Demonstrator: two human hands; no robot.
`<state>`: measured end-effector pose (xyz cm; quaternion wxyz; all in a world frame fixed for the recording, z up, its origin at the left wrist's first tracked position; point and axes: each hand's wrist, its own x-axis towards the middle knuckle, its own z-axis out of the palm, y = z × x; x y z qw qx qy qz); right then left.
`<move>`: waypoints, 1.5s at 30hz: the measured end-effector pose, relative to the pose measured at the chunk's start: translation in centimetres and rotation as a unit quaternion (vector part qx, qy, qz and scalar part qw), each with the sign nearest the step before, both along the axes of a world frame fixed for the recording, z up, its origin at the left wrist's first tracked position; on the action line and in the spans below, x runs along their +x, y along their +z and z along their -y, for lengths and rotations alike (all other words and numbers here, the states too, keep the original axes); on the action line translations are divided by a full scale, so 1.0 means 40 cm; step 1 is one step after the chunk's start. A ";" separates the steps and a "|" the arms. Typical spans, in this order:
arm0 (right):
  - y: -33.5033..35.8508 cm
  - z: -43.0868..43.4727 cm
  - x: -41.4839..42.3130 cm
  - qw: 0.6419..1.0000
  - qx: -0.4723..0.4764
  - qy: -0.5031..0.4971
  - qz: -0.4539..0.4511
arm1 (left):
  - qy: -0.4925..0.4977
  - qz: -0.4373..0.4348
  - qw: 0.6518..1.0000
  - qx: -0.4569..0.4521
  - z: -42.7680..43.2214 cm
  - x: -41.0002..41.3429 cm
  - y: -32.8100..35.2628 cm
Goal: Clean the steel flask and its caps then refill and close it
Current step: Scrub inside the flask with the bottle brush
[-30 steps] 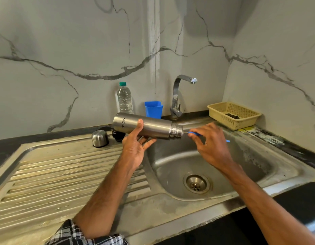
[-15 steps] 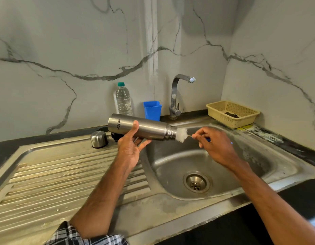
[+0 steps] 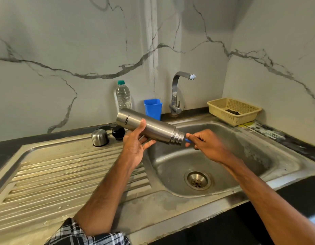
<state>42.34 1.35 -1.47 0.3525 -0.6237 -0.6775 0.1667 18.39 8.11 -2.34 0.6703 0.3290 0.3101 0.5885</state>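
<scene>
Over the sink, left hand fingers clamp the flask; at its four o'clock mouth, right hand fingers pinch a blue handle.

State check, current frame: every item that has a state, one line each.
steel flask: uncapped, tilted, mouth over sink, gripped by left hand.
brush handle: pinched by right hand, runs into flask mouth; head hidden.
steel cap: off, dome up on drainboard.
black cap: off, on drainboard beside steel cap.
tap: no water visible.
water bottle: upright, capped.
</scene>
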 end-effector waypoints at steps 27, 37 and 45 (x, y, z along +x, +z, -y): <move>0.012 0.032 0.051 0.985 0.142 -0.088 0.041 | 0.043 0.038 0.998 -0.020 -0.014 -0.028 -0.001; 0.000 0.024 0.060 0.974 0.173 -0.130 0.065 | 0.030 0.031 0.999 -0.017 -0.003 0.002 -0.003; -0.002 0.019 0.065 0.946 0.252 -0.168 0.116 | 0.028 0.031 0.999 -0.020 0.002 0.013 0.004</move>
